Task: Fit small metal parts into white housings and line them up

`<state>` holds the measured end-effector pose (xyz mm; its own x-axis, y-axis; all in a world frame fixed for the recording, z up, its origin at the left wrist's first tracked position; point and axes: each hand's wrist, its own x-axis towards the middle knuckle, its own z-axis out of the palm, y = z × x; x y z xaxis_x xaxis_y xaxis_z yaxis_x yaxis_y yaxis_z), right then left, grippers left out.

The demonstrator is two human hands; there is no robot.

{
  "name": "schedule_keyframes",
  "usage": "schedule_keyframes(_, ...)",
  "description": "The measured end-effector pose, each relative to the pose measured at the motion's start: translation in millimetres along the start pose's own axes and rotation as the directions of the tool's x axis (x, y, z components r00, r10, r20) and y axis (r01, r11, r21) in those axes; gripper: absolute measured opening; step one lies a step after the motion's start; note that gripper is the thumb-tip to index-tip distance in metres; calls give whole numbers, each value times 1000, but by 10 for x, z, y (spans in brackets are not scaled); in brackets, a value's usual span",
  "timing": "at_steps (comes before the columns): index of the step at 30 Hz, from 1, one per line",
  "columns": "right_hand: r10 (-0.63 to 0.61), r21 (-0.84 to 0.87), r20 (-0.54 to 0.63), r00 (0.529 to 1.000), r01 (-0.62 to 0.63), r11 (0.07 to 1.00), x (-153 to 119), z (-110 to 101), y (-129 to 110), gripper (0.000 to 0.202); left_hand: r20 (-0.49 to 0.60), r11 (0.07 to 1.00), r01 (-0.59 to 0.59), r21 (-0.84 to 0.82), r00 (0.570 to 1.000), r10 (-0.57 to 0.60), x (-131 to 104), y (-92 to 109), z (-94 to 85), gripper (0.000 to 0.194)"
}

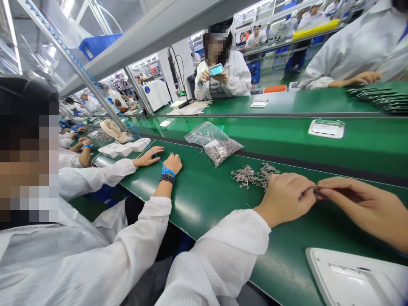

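Where the green worktop (197, 195) runs in from the left, a co-worker (95, 263) in a white smock leans in, both forearms over the surface. A beige fan (111, 128) stands behind some white trays (124, 148), and close by them the co-worker's far hand (148, 157) is spread low over the worktop. The co-worker's near hand (173, 164), a blue band (168, 171) at its wrist, is bent inward at the fingers; what it may hold is too small to tell.

Next comes a clear bag (219, 148) of little metal parts, lying near the belt (274, 129). Across from it a person (236, 74) holds up a light-blue object (216, 69). A loose heap of metal parts (250, 176) lies just beside the wearer's left hand (285, 199), which is nearly closed — thumb and fingertips pinched on a small metal piece (315, 190). That piece sits between the two hands, above the worktop.

On the belt beyond is a white housing (327, 128) with a green board along its top. A larger white casing (360, 276) lies nearest the wearer, below the right hand (366, 206). This hand has thumb and forefinger closed on the same piece — its other fingers loosely curved. Farther over, green boards (379, 98) lie overlapping before another person (357, 46).
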<state>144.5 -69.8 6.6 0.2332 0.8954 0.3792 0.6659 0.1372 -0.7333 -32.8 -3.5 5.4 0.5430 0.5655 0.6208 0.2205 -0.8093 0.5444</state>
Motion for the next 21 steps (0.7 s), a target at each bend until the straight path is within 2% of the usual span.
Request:
schedule_keyframes(4,-63,70,-63,996,67,995,-32,69,-24,48,-32,1000,20,-4,999,-20,5,-65,59,14)
schedule_keyframes(7,-143,-21,-93,985,142,990,-33,75,-31,38,32,997,38,61,999,-40,28,-122,75,14)
schedule_keyframes(10,-183,-97,-32,983,179,979,-19,-9,-174,29,62,997,-40,61,997,36,34,-100,41,15)
schedule_keyframes(13,-217,-52,99,971,223,973,45,-118,-387,23,-60,995,-93,21,994,94,39,-77,10,15)
schedule_keyframes(14,-250,-45,123,960,257,965,90,-145,-433,23,-138,995,-97,23,986,99,50,-97,16,14)
schedule_keyframes(16,-328,-79,174,929,345,935,189,-191,-483,22,-226,991,-131,29,965,134,80,-158,48,10)
schedule_keyframes(19,-379,-195,223,898,423,885,277,-247,-545,25,-281,986,-163,32,945,165,103,-200,77,8)
schedule_keyframes(21,-369,-220,227,901,417,882,286,-266,-601,25,-277,986,-162,31,947,165,96,-188,64,13)
